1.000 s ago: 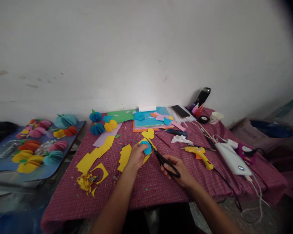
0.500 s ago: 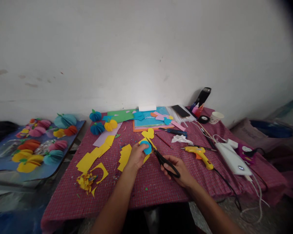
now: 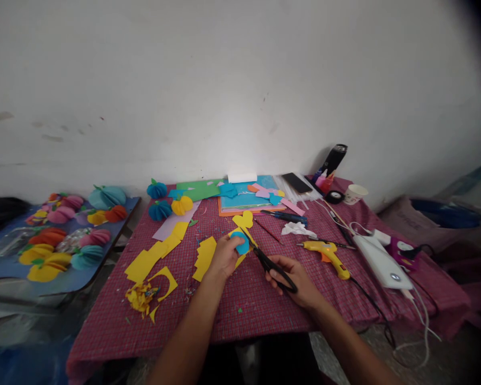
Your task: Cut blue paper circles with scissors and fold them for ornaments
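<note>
My left hand (image 3: pixel 225 255) pinches a round blue paper piece (image 3: pixel 242 243) together with yellow paper (image 3: pixel 240 260) that shows around and below it. My right hand (image 3: pixel 291 279) is closed round the handles of black scissors (image 3: pixel 266 261). The scissor blades reach up and left to the right edge of the blue circle; whether they touch it I cannot tell. Just beyond my left hand lie yellow heart-like cut pieces (image 3: pixel 243 219). Left of that hand is a stack of yellow paper strips (image 3: pixel 204 258).
A yellow glue gun (image 3: pixel 326 255), white power bank (image 3: pixel 382 262) and cables lie right. Yellow scraps (image 3: pixel 140 298) are heaped left. At the back stand paper pumpkins (image 3: pixel 160 210), coloured sheets (image 3: pixel 240 200), a phone (image 3: pixel 296 183) and a paper cup (image 3: pixel 355 194). More pumpkins fill a blue table (image 3: pixel 8 274).
Almost nothing differs. My right hand and the scissors have shifted very slightly to the right; my left hand keeps the paper in the same spot.
</note>
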Demonstrator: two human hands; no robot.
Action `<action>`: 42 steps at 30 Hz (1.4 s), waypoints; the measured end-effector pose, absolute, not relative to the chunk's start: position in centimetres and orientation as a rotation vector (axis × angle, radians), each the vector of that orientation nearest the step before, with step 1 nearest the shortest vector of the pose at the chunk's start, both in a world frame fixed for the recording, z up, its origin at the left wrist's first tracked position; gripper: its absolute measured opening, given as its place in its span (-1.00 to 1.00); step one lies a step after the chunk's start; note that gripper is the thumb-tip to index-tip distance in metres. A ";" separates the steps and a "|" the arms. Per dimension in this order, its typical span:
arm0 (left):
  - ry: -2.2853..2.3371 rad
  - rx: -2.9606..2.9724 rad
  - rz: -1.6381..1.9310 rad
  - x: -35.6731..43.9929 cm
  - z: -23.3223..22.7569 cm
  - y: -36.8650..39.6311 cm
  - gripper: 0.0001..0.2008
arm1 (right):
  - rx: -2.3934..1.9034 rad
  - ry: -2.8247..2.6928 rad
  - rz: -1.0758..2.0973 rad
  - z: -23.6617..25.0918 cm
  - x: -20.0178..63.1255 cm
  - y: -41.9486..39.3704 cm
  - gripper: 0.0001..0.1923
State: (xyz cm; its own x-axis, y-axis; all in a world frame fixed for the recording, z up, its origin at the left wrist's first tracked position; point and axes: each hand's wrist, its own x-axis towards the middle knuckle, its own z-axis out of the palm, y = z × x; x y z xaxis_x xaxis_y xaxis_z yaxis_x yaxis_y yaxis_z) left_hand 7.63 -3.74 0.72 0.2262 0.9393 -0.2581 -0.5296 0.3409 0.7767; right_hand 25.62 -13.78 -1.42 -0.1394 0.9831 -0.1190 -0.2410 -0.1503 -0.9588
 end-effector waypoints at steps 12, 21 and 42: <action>0.820 0.645 1.081 7.7 0.5 -3.7 -0.85 | -1.001 -0.972 1.553 -1.2 25.6 -13.8 -0.71; 0.814 0.658 1.058 7.6 1.0 -3.9 -0.85 | -0.969 -0.920 1.585 -1.1 25.4 -13.8 -0.69; 0.845 0.664 1.056 7.6 0.8 -3.9 -0.86 | -1.068 -1.010 1.540 -0.9 26.1 -13.8 -0.68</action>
